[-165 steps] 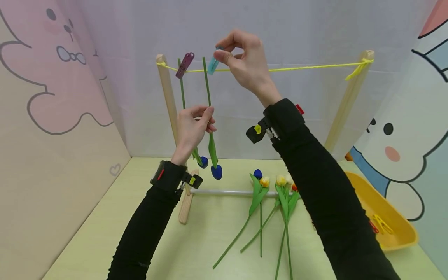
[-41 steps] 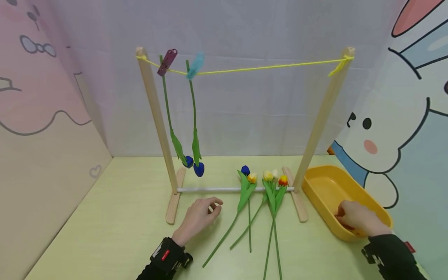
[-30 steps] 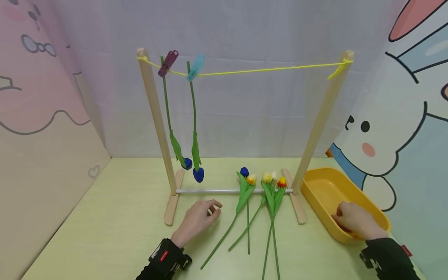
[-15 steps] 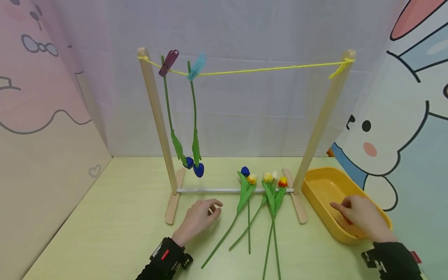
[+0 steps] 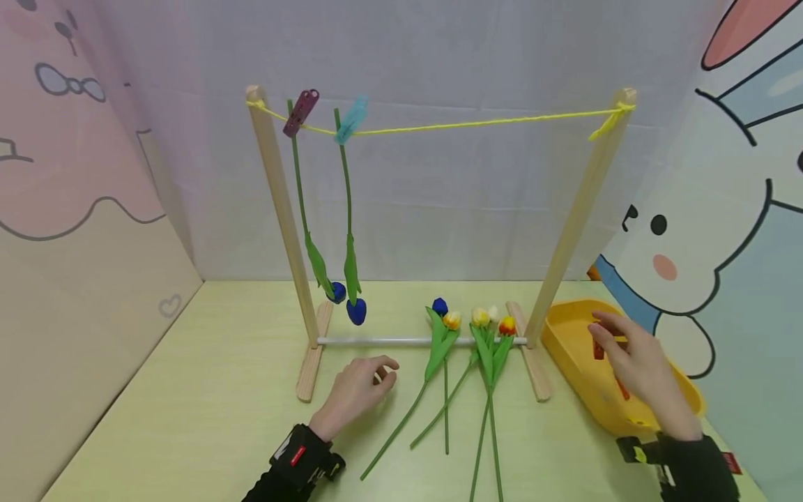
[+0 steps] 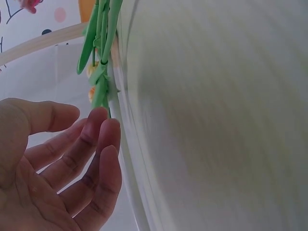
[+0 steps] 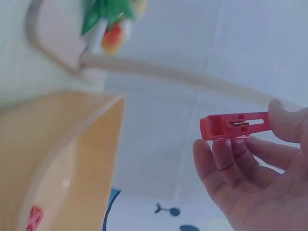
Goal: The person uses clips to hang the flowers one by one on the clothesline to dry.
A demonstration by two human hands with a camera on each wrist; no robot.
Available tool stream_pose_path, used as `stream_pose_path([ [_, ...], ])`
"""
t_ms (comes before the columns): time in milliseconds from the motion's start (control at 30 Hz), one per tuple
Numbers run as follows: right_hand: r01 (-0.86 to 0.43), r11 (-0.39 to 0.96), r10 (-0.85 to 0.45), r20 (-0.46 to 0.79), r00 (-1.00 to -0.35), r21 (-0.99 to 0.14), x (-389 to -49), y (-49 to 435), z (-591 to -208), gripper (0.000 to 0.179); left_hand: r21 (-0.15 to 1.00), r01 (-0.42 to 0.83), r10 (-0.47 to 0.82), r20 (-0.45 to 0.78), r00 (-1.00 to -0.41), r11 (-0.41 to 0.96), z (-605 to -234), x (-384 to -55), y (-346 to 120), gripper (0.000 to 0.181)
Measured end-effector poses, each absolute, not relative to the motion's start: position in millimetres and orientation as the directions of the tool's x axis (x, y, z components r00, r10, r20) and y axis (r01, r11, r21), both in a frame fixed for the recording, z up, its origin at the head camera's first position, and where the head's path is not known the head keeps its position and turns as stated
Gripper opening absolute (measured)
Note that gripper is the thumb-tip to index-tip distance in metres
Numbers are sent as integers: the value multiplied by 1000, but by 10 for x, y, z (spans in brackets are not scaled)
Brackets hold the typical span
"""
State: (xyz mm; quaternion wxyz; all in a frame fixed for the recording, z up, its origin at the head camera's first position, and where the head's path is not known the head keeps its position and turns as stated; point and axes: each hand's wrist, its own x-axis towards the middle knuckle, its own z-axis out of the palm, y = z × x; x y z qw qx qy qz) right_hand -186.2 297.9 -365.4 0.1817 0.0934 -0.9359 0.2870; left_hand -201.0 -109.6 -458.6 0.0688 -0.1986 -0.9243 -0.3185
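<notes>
A pale curtain (image 5: 452, 216) backs the pale yellow table (image 5: 188, 390). The wooden frame (image 5: 580, 209) carries a cord (image 5: 477, 124) dipping at eleven o'clock; that sag might slide the hung tulips (image 5: 351, 268) together. The tray (image 5: 571, 331) sits at four. Lying tulips (image 5: 486, 355) cross at five — lifting one could drag its neighbours. The left hand (image 5: 354, 390), at seven, is relaxed and holds nothing; the right hand (image 5: 643, 362) pinches a red clothespin (image 7: 236, 126) at four — an off-centre squeeze might flip it loose.
</notes>
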Motion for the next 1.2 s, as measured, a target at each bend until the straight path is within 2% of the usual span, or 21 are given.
stream_pose_path([
  [200, -368, 709, -79, 451, -889, -602, -1811, 2699, -3599, 30, 547, 417, 330, 254, -909, 726, -4581, -2001, -1080, 18],
  [400, -474, 515, -113, 491, -864, -715, -1916, 2380, -3698, 25, 533, 429, 373, 216, -902, 730, -4544, -1984, -1065, 19],
  [600, -460, 291, -112, 447, -887, -839, -2038, 2083, -3773, 31, 537, 440, 430, 151, -890, 720, -4521, -1973, -1034, 20],
  [800, -472, 110, -128, 458, -879, -875, -2124, 1918, -3830, 31, 548, 441, 468, 99, -878, 711, -4513, -1980, -1018, 22],
  [967, -473, 78, -161, 457, -875, -877, -2178, 1856, -3891, 28, 577, 435, 492, 65, -868, 691, -4486, -1996, -999, 24],
  [1200, -414, 118, -140, 397, -907, -903, -2146, 1845, -3889, 32, 570, 465, 525, 68, -848, 678, -4420, -2012, -916, 28],
])
